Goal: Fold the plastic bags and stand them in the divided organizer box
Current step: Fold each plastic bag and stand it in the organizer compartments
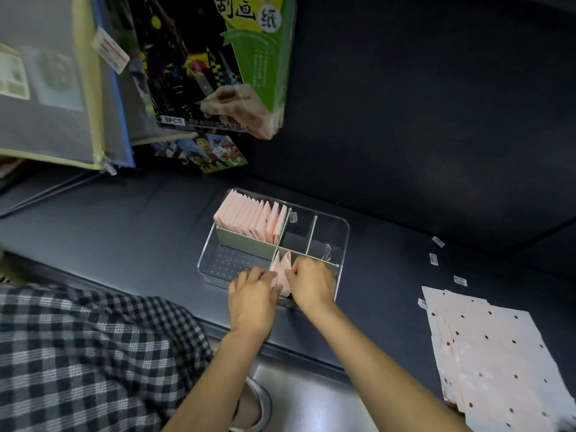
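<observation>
Both hands [282, 288] grip folded bag [282, 272] (in box [341, 232]).

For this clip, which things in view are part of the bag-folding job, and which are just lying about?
Job:
clear divided organizer box
row of folded pink bags standing in its far-left compartment
folded bag held by left hand and right hand
unfolded dotted bags

Lying about:
scratch-paper pack
zip folders
small stickers

The person wears a shirt [78, 353] with black, grey and white checks. Both arms are bare, with no sleeves showing. A foot in a grey sandal [254, 406] shows down below.
</observation>
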A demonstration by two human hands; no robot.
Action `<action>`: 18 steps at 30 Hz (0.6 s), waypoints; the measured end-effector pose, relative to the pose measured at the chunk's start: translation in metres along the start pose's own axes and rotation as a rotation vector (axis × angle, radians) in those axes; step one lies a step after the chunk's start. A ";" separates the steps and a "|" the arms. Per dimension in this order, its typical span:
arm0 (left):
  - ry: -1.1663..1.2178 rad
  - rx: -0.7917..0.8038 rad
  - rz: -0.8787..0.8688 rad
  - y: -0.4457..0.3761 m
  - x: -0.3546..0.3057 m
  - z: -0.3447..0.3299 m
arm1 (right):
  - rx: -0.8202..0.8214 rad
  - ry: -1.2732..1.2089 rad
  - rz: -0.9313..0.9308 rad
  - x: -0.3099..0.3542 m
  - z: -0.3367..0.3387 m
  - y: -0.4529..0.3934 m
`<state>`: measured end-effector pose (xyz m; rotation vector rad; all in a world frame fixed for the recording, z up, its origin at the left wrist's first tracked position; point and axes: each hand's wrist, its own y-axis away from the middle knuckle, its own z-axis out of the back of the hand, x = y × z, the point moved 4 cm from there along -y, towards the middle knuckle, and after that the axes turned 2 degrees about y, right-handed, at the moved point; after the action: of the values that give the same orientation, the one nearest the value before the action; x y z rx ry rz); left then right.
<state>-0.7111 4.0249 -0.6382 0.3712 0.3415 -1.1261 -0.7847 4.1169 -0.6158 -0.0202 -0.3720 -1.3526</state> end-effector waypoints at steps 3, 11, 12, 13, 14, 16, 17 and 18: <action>0.092 -0.043 0.007 0.000 0.001 0.003 | 0.088 -0.147 -0.080 0.004 -0.012 0.000; 0.090 -0.033 -0.040 0.000 0.000 -0.003 | 0.259 -0.509 -0.017 -0.006 -0.023 0.001; 0.056 -0.027 -0.044 0.000 0.001 -0.005 | 0.266 -0.562 0.006 -0.010 -0.022 0.003; 0.031 -0.021 -0.049 0.001 0.001 -0.006 | 0.261 -0.624 0.024 -0.016 -0.020 0.005; 0.012 -0.014 -0.054 0.002 0.001 -0.007 | 0.244 -0.687 0.032 -0.026 -0.016 0.008; -0.027 -0.002 -0.067 0.003 -0.001 -0.008 | 0.175 -0.767 0.031 -0.058 -0.006 0.017; -0.047 -0.002 -0.074 0.004 -0.003 -0.007 | 0.123 -0.760 0.030 -0.079 0.000 0.022; -0.063 -0.004 -0.079 0.004 -0.004 -0.007 | 0.061 -0.722 0.023 -0.103 0.008 0.027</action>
<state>-0.7093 4.0330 -0.6417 0.3208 0.3051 -1.2115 -0.7781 4.2218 -0.6311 -0.4694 -1.0139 -1.2773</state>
